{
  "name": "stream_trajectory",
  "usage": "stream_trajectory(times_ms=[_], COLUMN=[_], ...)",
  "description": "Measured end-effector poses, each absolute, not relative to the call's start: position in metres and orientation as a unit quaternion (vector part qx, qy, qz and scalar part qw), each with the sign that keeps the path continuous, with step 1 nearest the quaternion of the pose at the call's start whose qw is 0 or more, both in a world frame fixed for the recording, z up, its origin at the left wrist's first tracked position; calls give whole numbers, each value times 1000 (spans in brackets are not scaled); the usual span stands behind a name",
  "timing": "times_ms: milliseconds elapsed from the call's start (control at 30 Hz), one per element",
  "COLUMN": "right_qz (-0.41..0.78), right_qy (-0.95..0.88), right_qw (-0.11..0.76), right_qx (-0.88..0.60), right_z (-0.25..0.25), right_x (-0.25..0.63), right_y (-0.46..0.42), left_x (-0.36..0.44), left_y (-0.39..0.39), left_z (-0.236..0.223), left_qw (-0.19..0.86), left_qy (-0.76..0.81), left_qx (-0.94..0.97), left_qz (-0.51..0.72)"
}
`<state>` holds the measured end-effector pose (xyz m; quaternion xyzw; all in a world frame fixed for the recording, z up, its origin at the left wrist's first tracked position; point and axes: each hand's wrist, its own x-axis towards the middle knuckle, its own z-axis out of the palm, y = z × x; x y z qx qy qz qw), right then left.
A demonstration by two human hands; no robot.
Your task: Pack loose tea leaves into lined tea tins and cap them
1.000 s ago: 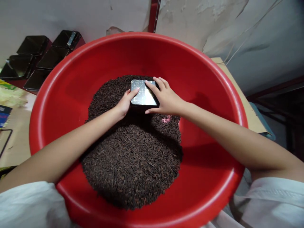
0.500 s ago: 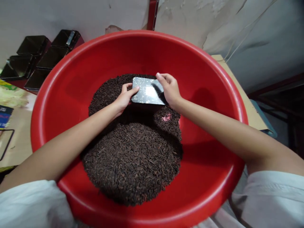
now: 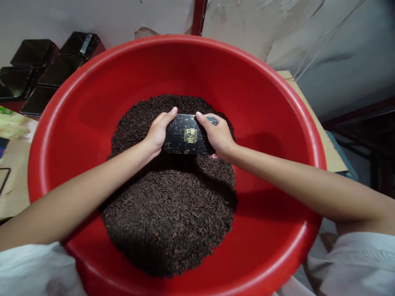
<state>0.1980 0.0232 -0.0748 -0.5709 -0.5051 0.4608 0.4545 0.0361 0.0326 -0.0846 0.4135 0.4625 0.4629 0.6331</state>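
Note:
A big red plastic basin (image 3: 271, 98) fills the view, holding a heap of dark loose tea leaves (image 3: 173, 205). Over the far part of the heap both hands grip a small black tin (image 3: 185, 139) with a gold label on its side. My left hand (image 3: 159, 131) clasps the tin's left end, fingers curled over its top edge. My right hand (image 3: 217, 133) clasps the right end the same way. The tin's lower edge meets the leaves; its opening is hidden from me.
Several empty black tins (image 3: 46, 70) stand in rows at the back left. A brown cardboard-topped surface (image 3: 324, 135) lies behind the basin's right rim. A red metal post (image 3: 199, 16) rises along the pale wall. Printed packets lie at the left edge.
The tin has tipped up from lying flat, its shiny face giving way to the dark labelled side. Both hands shifted from resting on it to clasping its ends.

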Motion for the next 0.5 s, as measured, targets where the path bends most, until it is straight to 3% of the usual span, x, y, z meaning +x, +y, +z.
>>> stream_trajectory(times_ms=[300, 433, 500], right_qz=[428, 362, 309], right_qy=[-538, -589, -644], right_qw=[455, 480, 491], right_qx=[-567, -540, -498], right_z=[-76, -79, -79], right_x=[199, 201, 203], right_y=[18, 36, 43], left_x=[38, 36, 33], left_y=[25, 34, 38], left_z=[-90, -80, -70], left_qw=[582, 406, 319], left_qy=[505, 533, 501], left_qx=[412, 551, 671], left_qz=[487, 498, 443])
